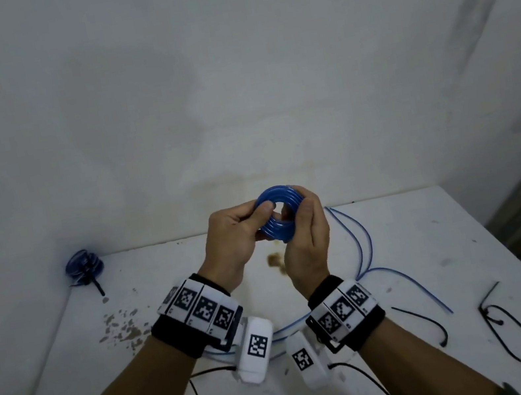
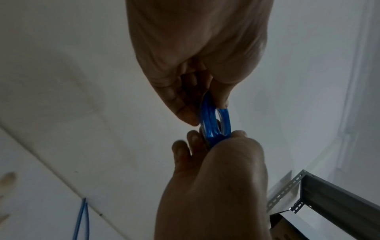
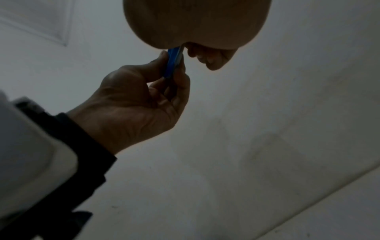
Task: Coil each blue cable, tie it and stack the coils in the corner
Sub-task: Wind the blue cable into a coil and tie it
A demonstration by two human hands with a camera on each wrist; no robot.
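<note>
Blue coil point(image 1: 275, 216) up over the table point(image 1: 399, 242), I'm pinching it both sides: left hand point(image 1: 236, 236) and right hand point(image 1: 305, 234) clamped so the loops can't spring open. Tied coils point(image 1: 83, 263) sit far-left corner; black ties point(image 1: 505, 328) near right.

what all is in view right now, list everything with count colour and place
blue coil: one, blue, held up above the table between both hands
stacked coils: a small pile, exact count unclear, blue with a black tie, far left corner of the table
loose cable: count unclear, blue, lying on the table right of and under the wrists
black ties: at least two, black, near right part of the table
table: one, white, stained, against the wall
metal rack: one, grey, right of the table
wristbands: two, black with white marker tags, one per wrist
left hand: pinches the coil's left side
right hand: grips the coil's right side
</note>
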